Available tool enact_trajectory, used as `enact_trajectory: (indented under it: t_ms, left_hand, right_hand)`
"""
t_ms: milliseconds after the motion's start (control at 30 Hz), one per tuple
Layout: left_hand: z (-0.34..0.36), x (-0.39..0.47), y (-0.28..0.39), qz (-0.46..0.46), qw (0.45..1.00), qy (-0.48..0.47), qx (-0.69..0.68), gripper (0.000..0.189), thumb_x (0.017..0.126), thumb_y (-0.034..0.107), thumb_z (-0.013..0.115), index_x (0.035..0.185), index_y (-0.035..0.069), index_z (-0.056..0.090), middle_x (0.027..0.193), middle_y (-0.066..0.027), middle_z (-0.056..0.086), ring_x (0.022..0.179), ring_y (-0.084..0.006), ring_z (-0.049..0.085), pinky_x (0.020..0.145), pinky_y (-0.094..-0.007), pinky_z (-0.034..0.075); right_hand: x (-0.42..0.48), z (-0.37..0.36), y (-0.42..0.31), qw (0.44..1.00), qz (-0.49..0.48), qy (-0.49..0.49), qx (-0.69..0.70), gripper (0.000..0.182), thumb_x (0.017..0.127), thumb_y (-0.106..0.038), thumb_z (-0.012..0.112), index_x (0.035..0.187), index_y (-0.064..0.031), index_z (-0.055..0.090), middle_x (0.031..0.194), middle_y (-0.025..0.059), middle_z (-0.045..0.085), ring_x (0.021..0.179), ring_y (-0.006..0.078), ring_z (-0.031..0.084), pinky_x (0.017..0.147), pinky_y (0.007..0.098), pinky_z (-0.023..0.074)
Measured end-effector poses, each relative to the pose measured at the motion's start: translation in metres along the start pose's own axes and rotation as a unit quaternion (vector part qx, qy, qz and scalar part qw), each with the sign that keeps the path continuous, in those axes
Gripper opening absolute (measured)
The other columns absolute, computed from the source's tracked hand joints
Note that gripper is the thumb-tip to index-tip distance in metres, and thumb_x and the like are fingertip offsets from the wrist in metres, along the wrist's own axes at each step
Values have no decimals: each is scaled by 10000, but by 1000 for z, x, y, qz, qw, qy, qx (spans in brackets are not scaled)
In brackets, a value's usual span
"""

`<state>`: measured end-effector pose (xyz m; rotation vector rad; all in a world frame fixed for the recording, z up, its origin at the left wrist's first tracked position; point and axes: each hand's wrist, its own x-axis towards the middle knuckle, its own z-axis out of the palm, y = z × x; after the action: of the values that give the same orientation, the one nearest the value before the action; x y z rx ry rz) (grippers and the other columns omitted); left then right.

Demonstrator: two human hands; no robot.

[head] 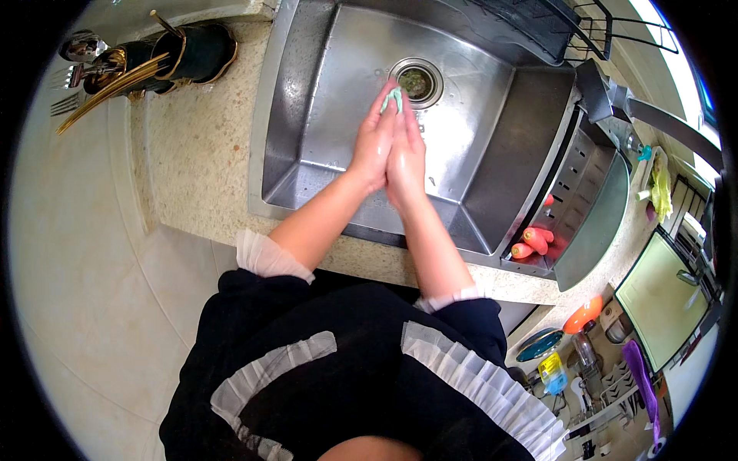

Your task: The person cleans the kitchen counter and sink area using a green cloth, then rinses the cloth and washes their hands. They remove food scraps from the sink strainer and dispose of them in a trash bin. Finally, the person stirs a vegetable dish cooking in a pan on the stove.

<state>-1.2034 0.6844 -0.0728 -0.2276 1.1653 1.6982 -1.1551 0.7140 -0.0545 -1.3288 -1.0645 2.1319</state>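
Note:
Over the stainless steel sink [357, 52], my left hand [372, 144] and my right hand [407, 155] are pressed together, palm to palm, fingers pointing towards the drain [416, 84]. A small pale green cloth or sponge [392, 99] shows between the fingertips of both hands. Both hands look wet. Bits of greenish matter lie in the drain basket, just beyond the fingers. My palms and the rest of the green thing are hidden between the hands.
Right of the basin, a perforated steel tray holds several carrots [535, 241] beside a grey-green board [597, 230]. A black dish rack [536, 29] and a faucet [674, 121] stand at the upper right. Dark green utensil holders [193, 55] with chopsticks and forks stand on the left counter.

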Motion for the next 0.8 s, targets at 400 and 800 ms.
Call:
enact_trajectory:
  t_ms: [400, 800]
  left_hand:
    - [10, -2, 5, -25, 1000, 12, 10, 575, 997, 242, 411, 1500, 95, 174, 1505, -118, 304, 1374, -216, 307, 1126, -336, 242]
    - [-18, 6, -2, -104, 994, 8, 36, 525, 1014, 265, 390, 1481, 89, 224, 1416, -121, 412, 1252, -217, 447, 1062, -355, 340]
  right_hand:
    - [37, -11, 4, 995, -56, -67, -54, 479, 939, 29, 378, 1412, -41, 406, 1486, 153, 355, 1387, 237, 307, 1133, 317, 223]
    - [14, -7, 34, 986, -113, -42, -113, 570, 848, 77, 447, 1405, -36, 415, 1467, 155, 387, 1367, 246, 348, 1117, 312, 258]
